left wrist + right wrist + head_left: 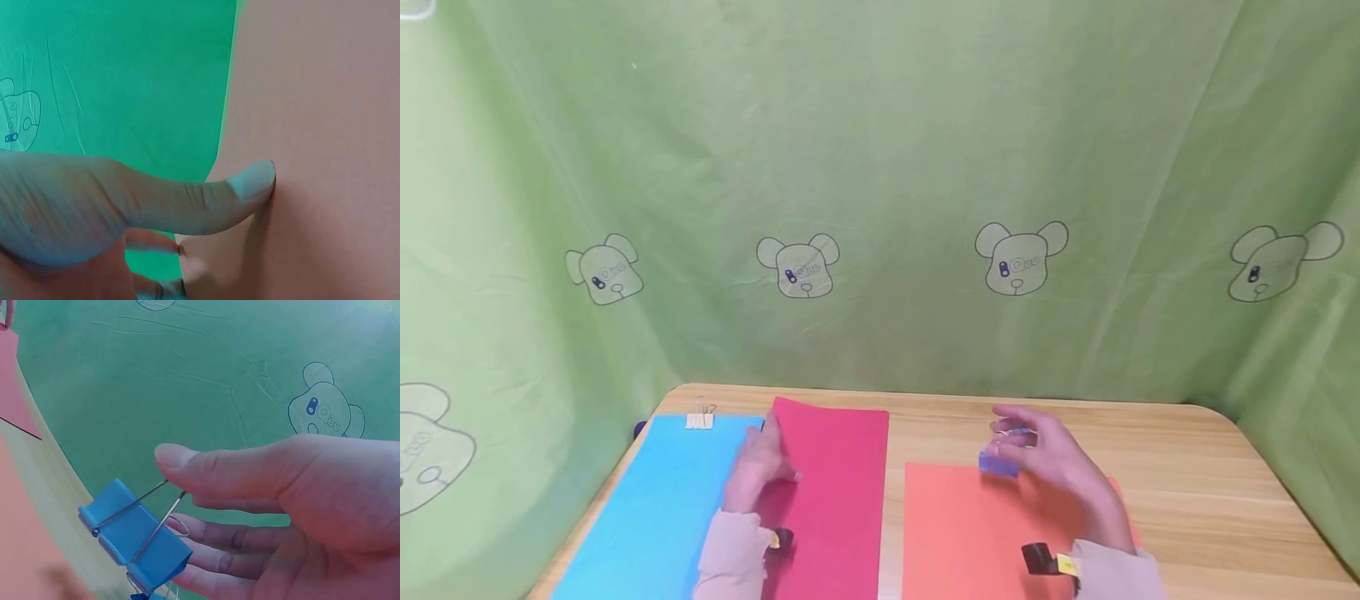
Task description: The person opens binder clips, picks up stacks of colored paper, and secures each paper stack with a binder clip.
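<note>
1. Ideally, we'd square the red sheet (835,492), head view's lower left-centre, pinched in our left hand (758,462), before offering up the blue clip (998,464).
2. Our right hand (1048,450) pinches that clip, lower right-centre, by its handles (159,527).
3. Only the left wrist view shows us fingers (153,242) behind the sheet.

Over there, a green curtain (895,125) hangs behind the wood-grained tabletop (1217,492), printed with outlined bear heads (1021,265). Something dark (639,429) shows beside the tabletop's left edge.
</note>
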Available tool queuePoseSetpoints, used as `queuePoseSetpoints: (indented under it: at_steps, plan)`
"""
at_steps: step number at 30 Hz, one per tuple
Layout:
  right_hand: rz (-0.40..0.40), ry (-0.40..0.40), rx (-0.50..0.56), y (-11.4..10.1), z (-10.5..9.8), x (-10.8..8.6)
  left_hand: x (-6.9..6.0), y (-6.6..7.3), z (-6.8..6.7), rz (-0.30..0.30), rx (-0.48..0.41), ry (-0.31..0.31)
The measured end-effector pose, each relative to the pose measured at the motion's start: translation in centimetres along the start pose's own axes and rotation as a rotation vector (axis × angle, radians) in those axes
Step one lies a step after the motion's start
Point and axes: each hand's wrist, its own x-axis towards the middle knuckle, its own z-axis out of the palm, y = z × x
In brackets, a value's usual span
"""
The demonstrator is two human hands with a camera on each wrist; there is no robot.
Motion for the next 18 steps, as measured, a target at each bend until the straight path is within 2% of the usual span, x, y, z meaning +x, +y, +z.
queuePoseSetpoints:
  at_steps: [3, 11, 14, 18]
  plan:
    - [0.006, -0.006, -0.002, 0.0, 0.0, 0.1, 0.4, -0.5, -0.1, 0.05, -0.083, 0.008]
    - [0.025, -0.003, -0.009, 0.2, 0.0, 0.1, 1.1, -2.3, -0.7, 0.106, -0.341, 0.064]
    - [0.027, -0.005, -0.011, 0.2, 0.0, 0.1, 1.2, -2.0, -0.9, 0.125, -0.457, 0.08]
    - [0.021, -0.009, -0.022, 0.4, -0.1, 0.1, 1.2, -0.7, -1.6, 0.154, -0.598, 0.132]
